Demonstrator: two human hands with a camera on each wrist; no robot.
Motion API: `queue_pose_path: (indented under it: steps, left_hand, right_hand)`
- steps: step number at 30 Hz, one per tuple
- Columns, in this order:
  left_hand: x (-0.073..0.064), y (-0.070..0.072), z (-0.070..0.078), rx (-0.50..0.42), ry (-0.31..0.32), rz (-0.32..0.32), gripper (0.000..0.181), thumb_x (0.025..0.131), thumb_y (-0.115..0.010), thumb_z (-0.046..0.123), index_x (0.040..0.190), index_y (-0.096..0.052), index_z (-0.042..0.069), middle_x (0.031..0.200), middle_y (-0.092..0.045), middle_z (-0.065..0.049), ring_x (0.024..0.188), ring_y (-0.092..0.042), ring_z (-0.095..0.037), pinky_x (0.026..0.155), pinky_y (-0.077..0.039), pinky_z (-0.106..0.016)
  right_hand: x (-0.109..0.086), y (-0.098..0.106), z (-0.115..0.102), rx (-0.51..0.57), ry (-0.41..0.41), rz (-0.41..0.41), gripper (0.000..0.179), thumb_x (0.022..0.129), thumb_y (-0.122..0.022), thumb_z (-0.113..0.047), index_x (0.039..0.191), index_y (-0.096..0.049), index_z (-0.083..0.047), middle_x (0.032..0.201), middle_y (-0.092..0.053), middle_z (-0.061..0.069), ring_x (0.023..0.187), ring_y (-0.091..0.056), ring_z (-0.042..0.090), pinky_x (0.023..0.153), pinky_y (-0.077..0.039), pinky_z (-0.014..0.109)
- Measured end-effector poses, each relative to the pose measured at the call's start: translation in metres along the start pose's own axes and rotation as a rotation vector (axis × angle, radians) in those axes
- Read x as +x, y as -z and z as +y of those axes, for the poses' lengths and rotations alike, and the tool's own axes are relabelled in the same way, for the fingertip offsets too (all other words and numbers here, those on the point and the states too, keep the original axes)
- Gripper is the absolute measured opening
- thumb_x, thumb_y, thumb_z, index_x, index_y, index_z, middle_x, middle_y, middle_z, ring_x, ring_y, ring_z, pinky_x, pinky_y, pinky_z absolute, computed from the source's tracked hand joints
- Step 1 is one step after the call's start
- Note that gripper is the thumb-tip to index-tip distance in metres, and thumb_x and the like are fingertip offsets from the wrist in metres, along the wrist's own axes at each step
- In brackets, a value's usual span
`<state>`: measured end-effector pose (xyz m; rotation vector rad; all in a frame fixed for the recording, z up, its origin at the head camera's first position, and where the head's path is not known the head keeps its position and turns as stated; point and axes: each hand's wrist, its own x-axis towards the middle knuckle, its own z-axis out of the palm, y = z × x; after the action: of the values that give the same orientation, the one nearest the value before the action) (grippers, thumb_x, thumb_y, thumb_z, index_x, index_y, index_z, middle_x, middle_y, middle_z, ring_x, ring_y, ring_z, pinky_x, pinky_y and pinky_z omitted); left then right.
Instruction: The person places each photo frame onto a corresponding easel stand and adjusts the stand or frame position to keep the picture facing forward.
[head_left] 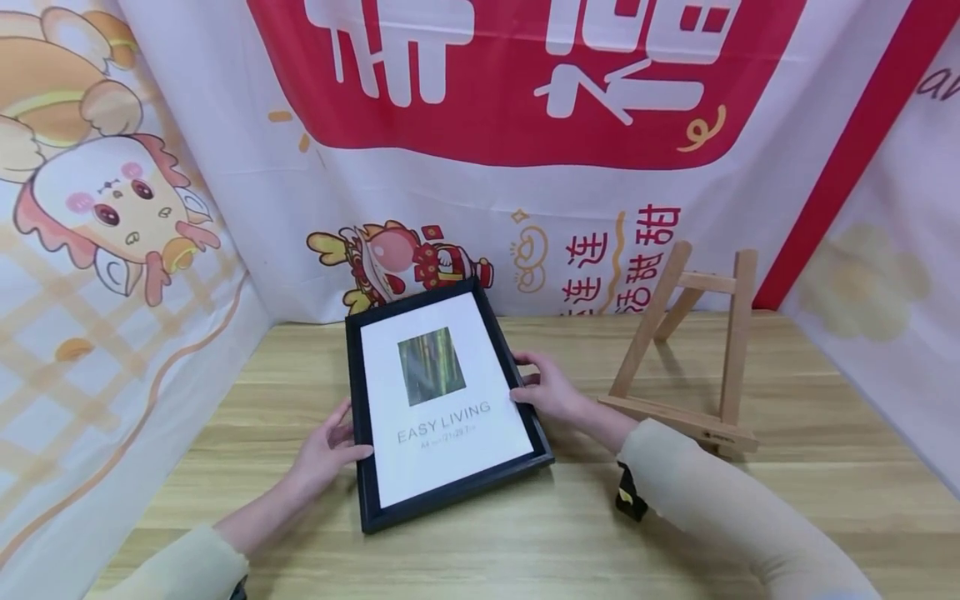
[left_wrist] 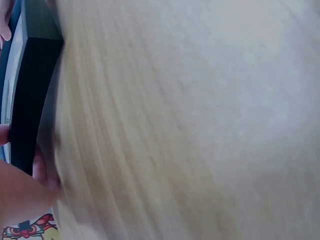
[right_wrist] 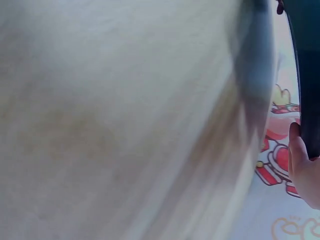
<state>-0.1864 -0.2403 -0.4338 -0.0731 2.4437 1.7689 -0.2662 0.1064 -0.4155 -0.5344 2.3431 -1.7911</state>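
Note:
A black picture frame (head_left: 450, 492) with a white insert, a small bamboo picture and the words EASY LIVING is held at both long sides, slightly turned. My left hand (head_left: 324, 454) grips its left edge, thumb over the front and fingers behind. On the opposite edge my right hand (head_left: 551, 387) holds it the same way. The left wrist view shows the dark side of the picture frame (left_wrist: 32, 95) between thumb and fingers of the left hand (left_wrist: 22, 192). In the right wrist view, fingers of the right hand (right_wrist: 305, 170) lie against the dark picture frame (right_wrist: 309, 75).
A small wooden easel (head_left: 731, 358) stands on the wood-grain table (head_left: 300, 550), to the right of the picture frame. Behind the table hangs a printed cloth (head_left: 525, 192) with red and white characters. Another printed cloth (head_left: 187, 333) covers the left side.

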Motion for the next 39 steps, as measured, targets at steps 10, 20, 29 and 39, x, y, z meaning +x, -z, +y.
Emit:
queue_pose_path:
  steps: [10, 20, 29, 39]
  left_hand:
    - [-0.003, -0.002, 0.018, -0.21, -0.104, -0.032, 0.094, 0.089, -0.063, -0.008, 0.158, -0.005, 0.02, 0.145, -0.035, -0.031, 0.108, -0.061, -0.022, 0.077, -0.058, -0.041]
    - [-0.011, -0.007, 0.039, -0.072, -0.317, 0.055, 0.093, 0.085, -0.065, -0.013, 0.157, -0.014, 0.015, 0.141, -0.043, -0.027, 0.106, -0.059, -0.018, 0.086, -0.051, -0.019]
    - [-0.006, -0.019, 0.063, 0.027, -0.403, 0.094, 0.085, 0.087, -0.065, -0.007, 0.155, -0.02, 0.018, 0.14, -0.046, -0.02, 0.113, -0.055, -0.033, 0.083, -0.052, -0.02]
    - [0.001, -0.033, 0.081, 0.15, -0.562, 0.061, 0.086, 0.088, -0.068, -0.001, 0.154, -0.019, 0.024, 0.142, -0.042, -0.017, 0.117, -0.052, -0.032, 0.075, -0.057, -0.028]
  right_hand:
    - [-0.008, 0.013, -0.02, 0.025, 0.06, 0.1, 0.066, 0.082, -0.062, 0.016, 0.143, -0.039, 0.003, 0.143, -0.035, 0.026, 0.107, -0.057, 0.042, 0.082, -0.056, 0.036]
    - [-0.028, 0.022, -0.025, 0.022, 0.194, 0.107, 0.067, 0.086, -0.061, 0.016, 0.145, -0.034, 0.0, 0.123, -0.052, 0.034, 0.087, -0.065, 0.033, 0.074, -0.056, 0.029]
    - [-0.051, 0.033, -0.029, -0.02, 0.227, 0.212, 0.069, 0.088, -0.061, 0.012, 0.147, -0.032, -0.008, 0.123, -0.053, 0.027, 0.093, -0.065, 0.034, 0.077, -0.057, 0.028]
    - [-0.077, 0.051, -0.033, -0.062, 0.332, 0.356, 0.069, 0.088, -0.064, 0.01, 0.146, -0.034, -0.01, 0.124, -0.056, 0.023, 0.096, -0.064, 0.019, 0.079, -0.055, 0.023]
